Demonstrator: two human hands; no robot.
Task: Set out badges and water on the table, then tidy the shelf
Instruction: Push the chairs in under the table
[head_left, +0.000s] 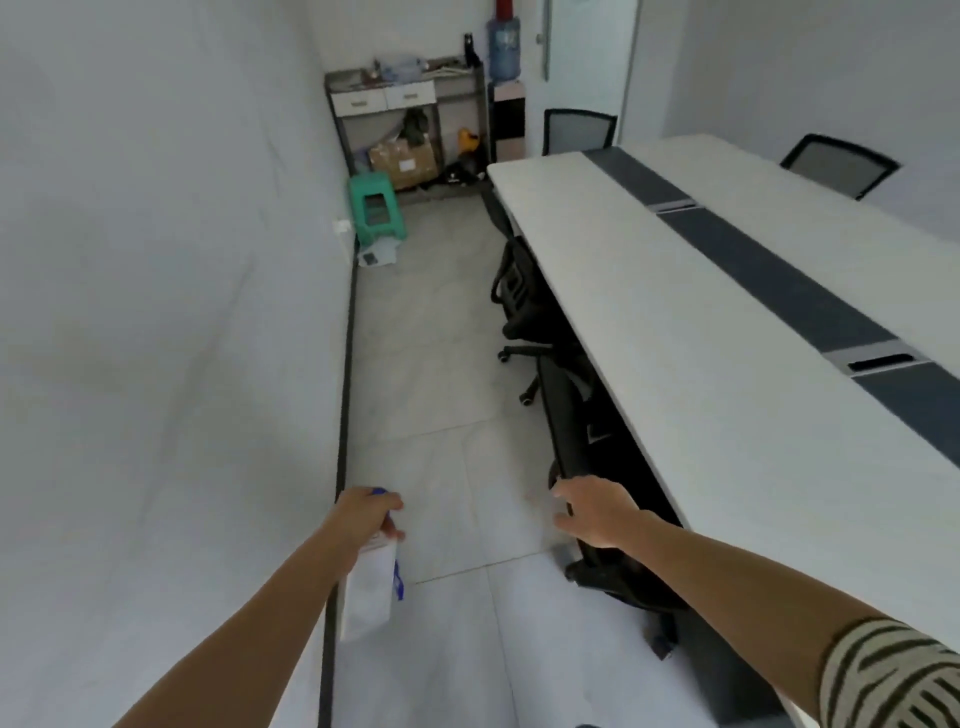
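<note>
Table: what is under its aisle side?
Tucked under the table: a farther chair and a nearer chair, its back held by the right hand. The table hides their seats.

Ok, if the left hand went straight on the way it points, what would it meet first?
The left hand, gripping the badges, points down the open aisle. Nothing is close. Probably the green stool by the wall comes first, though depth is unclear and its line may lean toward the farther office chair.

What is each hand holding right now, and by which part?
The left hand grips a white pouch with a blue strap by its top end. The right hand holds the black chair by its backrest's top edge.
</note>
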